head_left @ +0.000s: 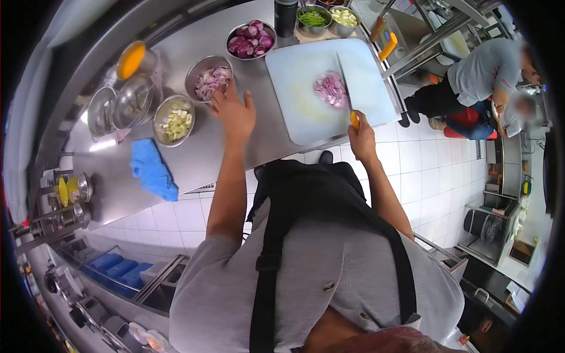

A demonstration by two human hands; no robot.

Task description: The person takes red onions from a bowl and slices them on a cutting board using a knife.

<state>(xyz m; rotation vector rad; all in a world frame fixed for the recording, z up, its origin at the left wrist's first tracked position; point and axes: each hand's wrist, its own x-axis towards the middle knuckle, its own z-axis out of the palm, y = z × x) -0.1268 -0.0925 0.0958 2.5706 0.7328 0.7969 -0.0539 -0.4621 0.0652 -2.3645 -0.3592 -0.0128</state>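
My right hand [362, 139] grips the yellow handle of a kitchen knife [344, 79], its blade lying along the right side of a pile of sliced red onion [331, 90]. Both are on a white cutting board [294, 120]. My left hand [234, 112] reaches over the near right rim of a metal bowl [190, 75] of sliced red onion [210, 82]. Its thumb is spread away and the fingertips are at the slices; nothing shows in its grasp. Behind it stands a bowl of peeled red onions [252, 40].
A bowl of chopped pale green vegetable [175, 121], a blue cloth [152, 167], empty metal bowls [133, 101] and an orange container [132, 61] stand left. A dark cylinder [286, 17] and bowl of chopped greens [313, 19] are behind the board. Two people [479, 73] are at right.
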